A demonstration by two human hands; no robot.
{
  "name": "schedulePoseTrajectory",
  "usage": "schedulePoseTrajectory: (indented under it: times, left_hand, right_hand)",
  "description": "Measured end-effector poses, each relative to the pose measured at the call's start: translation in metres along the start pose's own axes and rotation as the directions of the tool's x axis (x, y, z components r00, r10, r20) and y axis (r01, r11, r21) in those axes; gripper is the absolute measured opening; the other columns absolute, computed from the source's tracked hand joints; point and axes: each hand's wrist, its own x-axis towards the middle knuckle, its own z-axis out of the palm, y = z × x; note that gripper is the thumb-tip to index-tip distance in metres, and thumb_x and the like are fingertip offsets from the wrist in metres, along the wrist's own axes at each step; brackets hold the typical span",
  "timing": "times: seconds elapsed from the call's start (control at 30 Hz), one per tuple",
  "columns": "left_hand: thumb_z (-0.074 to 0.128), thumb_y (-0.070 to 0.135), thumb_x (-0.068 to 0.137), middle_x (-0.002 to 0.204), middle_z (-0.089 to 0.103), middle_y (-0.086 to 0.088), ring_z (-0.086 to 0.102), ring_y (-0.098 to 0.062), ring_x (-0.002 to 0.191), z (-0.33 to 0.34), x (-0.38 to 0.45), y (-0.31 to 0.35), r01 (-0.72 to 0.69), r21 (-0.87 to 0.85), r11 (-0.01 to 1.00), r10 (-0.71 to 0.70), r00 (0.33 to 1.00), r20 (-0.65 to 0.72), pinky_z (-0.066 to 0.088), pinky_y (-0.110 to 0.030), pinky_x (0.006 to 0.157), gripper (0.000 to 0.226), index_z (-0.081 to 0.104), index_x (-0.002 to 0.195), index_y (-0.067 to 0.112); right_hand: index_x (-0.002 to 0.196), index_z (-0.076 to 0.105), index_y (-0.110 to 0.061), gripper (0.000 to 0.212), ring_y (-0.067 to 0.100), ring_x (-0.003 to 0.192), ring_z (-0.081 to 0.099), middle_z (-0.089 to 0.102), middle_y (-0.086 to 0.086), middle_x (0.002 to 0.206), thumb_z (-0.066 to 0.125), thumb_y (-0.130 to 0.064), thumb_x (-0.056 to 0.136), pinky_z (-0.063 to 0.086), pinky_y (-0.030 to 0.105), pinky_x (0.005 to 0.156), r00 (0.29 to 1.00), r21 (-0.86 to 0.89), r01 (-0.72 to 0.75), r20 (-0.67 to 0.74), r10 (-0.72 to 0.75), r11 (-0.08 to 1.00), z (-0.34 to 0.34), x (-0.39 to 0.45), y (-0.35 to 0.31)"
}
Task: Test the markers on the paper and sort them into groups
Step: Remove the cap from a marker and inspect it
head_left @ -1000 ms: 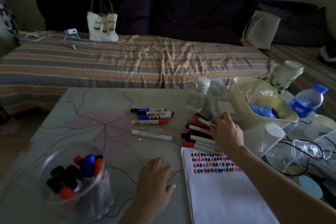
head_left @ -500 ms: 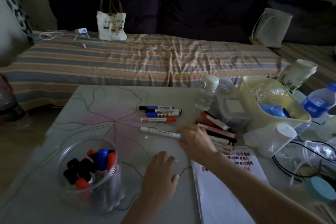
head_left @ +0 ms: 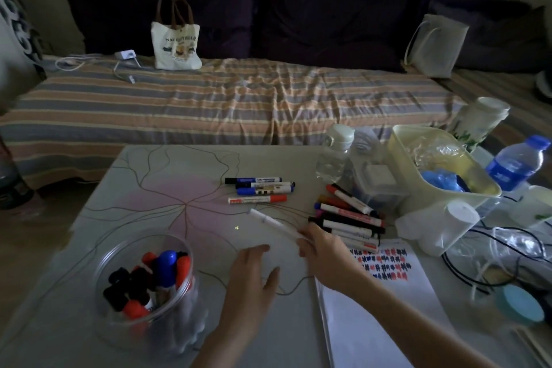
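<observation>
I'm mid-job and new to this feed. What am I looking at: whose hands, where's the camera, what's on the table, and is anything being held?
No machine here: a person's two bare hands, filmed from a head-worn camera looking down at a table. The right hand has a grip on a white marker, blurred. The left hand is open and holds nothing. Two groups of markers lie sorted: a small row and a larger pile. More stand in a clear jar. The paper carries red, blue and black test marks.

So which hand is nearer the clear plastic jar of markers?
Left. The left hand rests on the table just right of the clear plastic jar; the right hand is farther right, gripping a white marker.
</observation>
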Motion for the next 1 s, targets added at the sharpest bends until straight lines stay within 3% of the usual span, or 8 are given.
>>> schedulePoseTrajectory:
  times: [0.13,0.27,0.43,0.53,0.67,0.77,0.93,1.0]
  left_hand:
    - [0.062,0.026,0.092,0.121,0.062,-0.001,0.063,-0.013,0.103,-0.007,0.004,0.018,0.286,-0.427,0.858,-0.278,0.957,0.084,0.046,-0.023,0.088,0.034,0.053,0.124,0.019]
    - [0.057,0.024,0.094,0.105,0.074,0.002,0.071,-0.011,0.094,-0.011,-0.004,0.041,0.367,-0.687,0.627,-0.254,0.930,0.265,0.053,-0.019,0.079,0.024,0.060,0.117,0.023]
    - [0.056,0.017,0.095,0.100,0.075,-0.005,0.071,-0.016,0.095,-0.013,-0.011,0.061,0.355,-0.724,0.591,-0.198,0.934,0.297,0.055,-0.021,0.079,0.018,0.068,0.107,0.010]
    - [0.055,0.017,0.095,0.104,0.074,-0.004,0.069,-0.015,0.102,-0.008,-0.014,0.069,0.413,-0.691,0.592,-0.136,0.897,0.420,0.053,-0.025,0.088,0.020,0.067,0.107,0.007]
    - [0.055,0.018,0.097,0.107,0.073,-0.006,0.067,-0.017,0.105,0.012,-0.021,0.080,0.446,-0.640,0.625,-0.105,0.861,0.498,0.051,-0.029,0.095,0.019,0.068,0.108,0.009]
    - [0.051,0.020,0.099,0.104,0.074,-0.005,0.068,-0.019,0.104,0.020,-0.022,0.085,0.481,-0.698,0.530,-0.177,0.868,0.464,0.050,-0.032,0.094,0.022,0.071,0.104,0.011]
    - [0.054,0.024,0.097,0.091,0.076,-0.006,0.071,-0.019,0.095,0.029,-0.021,0.092,0.453,-0.735,0.504,-0.316,0.889,0.331,0.052,-0.032,0.087,0.027,0.075,0.084,0.016]
    - [0.053,0.024,0.098,0.086,0.076,-0.007,0.071,-0.020,0.092,0.031,-0.021,0.097,0.438,-0.742,0.507,-0.347,0.892,0.290,0.052,-0.031,0.084,0.035,0.075,0.072,0.017]
  right_hand:
    - [0.107,0.057,-0.022,0.015,0.001,0.055,0.054,0.063,-0.001,0.079,0.050,-0.011,0.100,0.048,0.019,0.056,0.984,0.305,-0.095,0.173,0.043,0.948,-0.026,-0.061,0.024]
    - [0.110,0.058,-0.021,0.016,0.002,0.059,0.055,0.063,-0.001,0.079,0.051,-0.011,0.099,0.047,0.019,0.059,0.978,0.311,-0.102,0.203,0.039,0.945,-0.032,-0.090,0.030]
    - [0.112,0.058,-0.019,0.015,0.002,0.062,0.059,0.065,-0.003,0.077,0.050,-0.013,0.100,0.049,0.019,0.062,0.978,0.304,-0.102,0.204,0.040,0.947,-0.036,-0.102,0.035]
    - [0.105,0.061,-0.018,0.012,0.004,0.065,0.063,0.067,-0.005,0.075,0.052,-0.026,0.100,0.052,0.020,0.065,0.982,0.300,-0.084,0.186,0.029,0.950,-0.039,-0.104,0.033]
    - [0.096,0.065,-0.018,0.026,0.001,0.055,0.056,0.065,-0.005,0.070,0.048,-0.038,0.101,0.046,0.020,0.055,0.995,0.267,-0.059,0.089,0.036,0.962,-0.033,-0.100,0.030]
    - [0.089,0.066,-0.016,0.029,0.002,0.052,0.051,0.059,-0.006,0.065,0.048,-0.037,0.100,0.040,0.017,0.051,1.000,0.168,-0.001,-0.023,0.005,0.986,-0.025,-0.101,0.030]
    - [0.068,0.059,-0.016,0.049,0.007,0.048,0.038,0.055,0.010,0.058,0.044,-0.058,0.089,0.031,0.025,0.048,0.975,0.149,0.110,-0.210,-0.077,0.983,-0.027,-0.103,0.021]
    - [0.061,0.052,-0.025,0.042,0.007,0.045,0.036,0.051,0.003,0.052,0.048,-0.053,0.092,0.029,0.025,0.047,0.966,0.127,0.132,-0.239,-0.099,0.983,-0.029,-0.103,0.019]
